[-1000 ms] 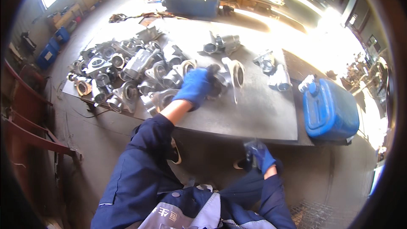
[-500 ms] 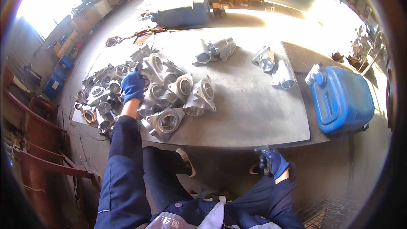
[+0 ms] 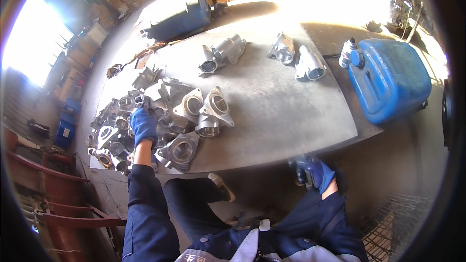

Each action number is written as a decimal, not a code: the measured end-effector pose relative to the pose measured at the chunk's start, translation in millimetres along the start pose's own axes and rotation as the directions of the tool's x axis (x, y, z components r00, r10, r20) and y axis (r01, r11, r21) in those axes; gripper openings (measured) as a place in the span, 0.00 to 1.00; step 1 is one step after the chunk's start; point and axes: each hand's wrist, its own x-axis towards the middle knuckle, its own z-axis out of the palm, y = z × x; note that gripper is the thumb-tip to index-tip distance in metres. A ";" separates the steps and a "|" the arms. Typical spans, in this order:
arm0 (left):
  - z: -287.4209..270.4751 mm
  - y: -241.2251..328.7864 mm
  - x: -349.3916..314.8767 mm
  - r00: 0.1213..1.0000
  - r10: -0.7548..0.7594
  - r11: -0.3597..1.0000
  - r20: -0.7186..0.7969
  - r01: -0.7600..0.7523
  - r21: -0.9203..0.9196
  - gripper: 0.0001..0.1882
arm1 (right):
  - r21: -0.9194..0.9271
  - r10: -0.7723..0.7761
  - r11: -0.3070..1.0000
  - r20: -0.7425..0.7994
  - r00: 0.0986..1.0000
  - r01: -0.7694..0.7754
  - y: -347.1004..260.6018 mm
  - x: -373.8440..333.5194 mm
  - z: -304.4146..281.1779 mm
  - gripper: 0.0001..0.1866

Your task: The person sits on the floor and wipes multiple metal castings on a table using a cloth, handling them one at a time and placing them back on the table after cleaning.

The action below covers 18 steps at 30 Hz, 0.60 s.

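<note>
My left hand (image 3: 143, 123), in a blue glove with dark fingertips, reaches into a pile of silver metal castings on the left of the table. Its fingers bend over a metal casting (image 3: 141, 102) and partly hide it. Flanged castings with round bores lie around it, such as one by the front edge (image 3: 181, 151) and one on the pile's right side (image 3: 217, 104). My right hand (image 3: 315, 173), gloved alike, hangs low in front of the table edge near my knee. Its fingers are curled round something dark grey that I cannot make out.
Castings stand apart on the metal-topped table (image 3: 272, 116): a pair at the back middle (image 3: 222, 53) and a pair at the right (image 3: 310, 64). A blue jerrycan (image 3: 391, 80) and a small bottle (image 3: 347, 52) stand right. A red metal frame (image 3: 53, 170) is at left.
The view has turned and shifted, so the table appears tilted. My left hand stays at the pile with its fingers on a casting. My right hand stays low by the table edge.
</note>
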 end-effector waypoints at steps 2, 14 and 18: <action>-14.2 -4.8 3.2 0.986 -0.035 0.991 0.160 0.014 0.131 0.22 | 0.017 -0.026 1.000 0.000 1.000 0.026 1.7 4.7 1.6 0.14; 42.8 180.8 154.7 0.935 0.327 0.747 -0.140 -0.346 -0.568 0.31 | 0.113 -0.086 0.992 0.226 0.970 0.062 -3.9 -0.1 -15.0 0.17; 125.4 237.0 219.5 0.949 0.270 0.824 0.161 -0.141 -0.548 0.34 | 0.143 -0.064 0.989 0.195 0.979 0.036 -3.4 -13.0 -28.7 0.17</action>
